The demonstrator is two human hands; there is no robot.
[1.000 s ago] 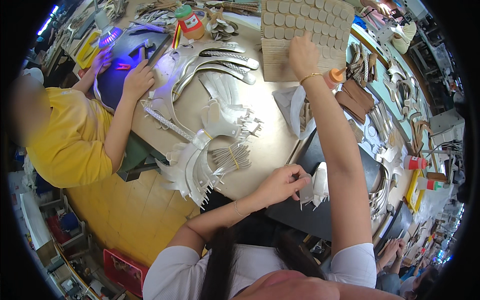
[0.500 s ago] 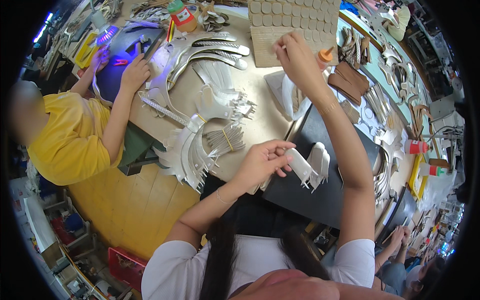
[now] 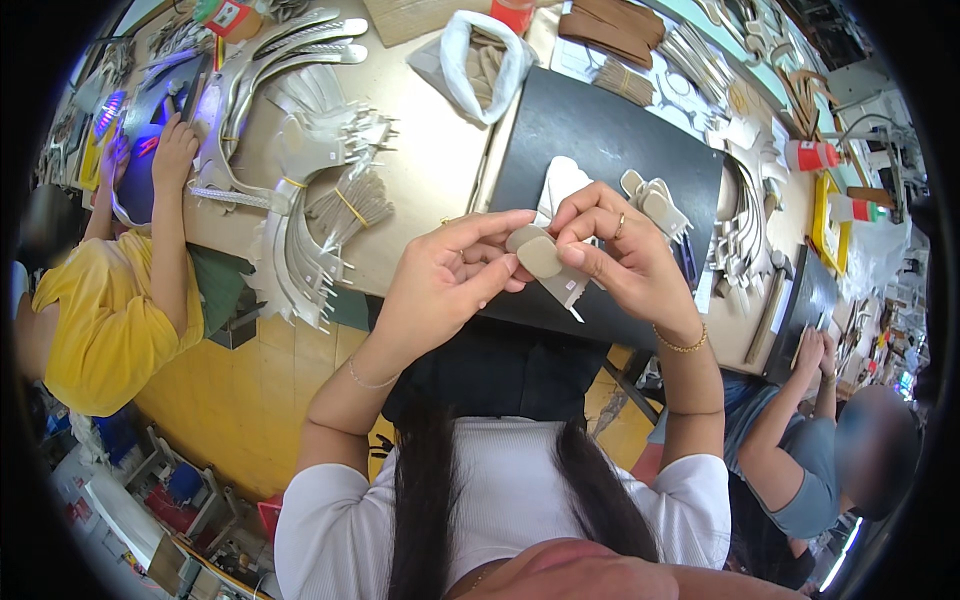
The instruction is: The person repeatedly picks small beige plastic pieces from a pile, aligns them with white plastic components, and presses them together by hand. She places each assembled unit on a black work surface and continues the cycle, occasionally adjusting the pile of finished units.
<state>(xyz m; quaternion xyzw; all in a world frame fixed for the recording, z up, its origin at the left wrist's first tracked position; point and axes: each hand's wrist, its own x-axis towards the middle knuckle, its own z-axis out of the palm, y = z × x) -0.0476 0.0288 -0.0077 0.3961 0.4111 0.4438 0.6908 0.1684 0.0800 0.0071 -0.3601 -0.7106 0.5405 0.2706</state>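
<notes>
My hands meet over the black board (image 3: 560, 125), and both are closed in a pinch. Between them is a beige oval pad (image 3: 541, 256), overlapping a pale silver leather strap piece (image 3: 566, 286) with a thin tail at its lower end. My left hand (image 3: 430, 285) grips these from the left side, thumb against the oval's edge. Thumb and fingers of my right hand (image 3: 640, 265) pinch the oval's right edge. Another white strap piece (image 3: 565, 180) shows just beyond my fingers. Several more strap pieces (image 3: 655, 203) lie on the board to the right.
Fanned silver straps (image 3: 290, 250) and a banded bundle (image 3: 350, 203) lie left. A white bag (image 3: 470, 75) of beige pieces stands beyond the board, near brown leather pieces (image 3: 612, 30). A hammer (image 3: 770, 305) lies right. People work on both sides, one in a yellow shirt (image 3: 120, 320).
My right hand has come back from the cardboard sheet of oval pads to meet my left hand. An oval pad is now between them, against the strap piece. The view has shifted.
</notes>
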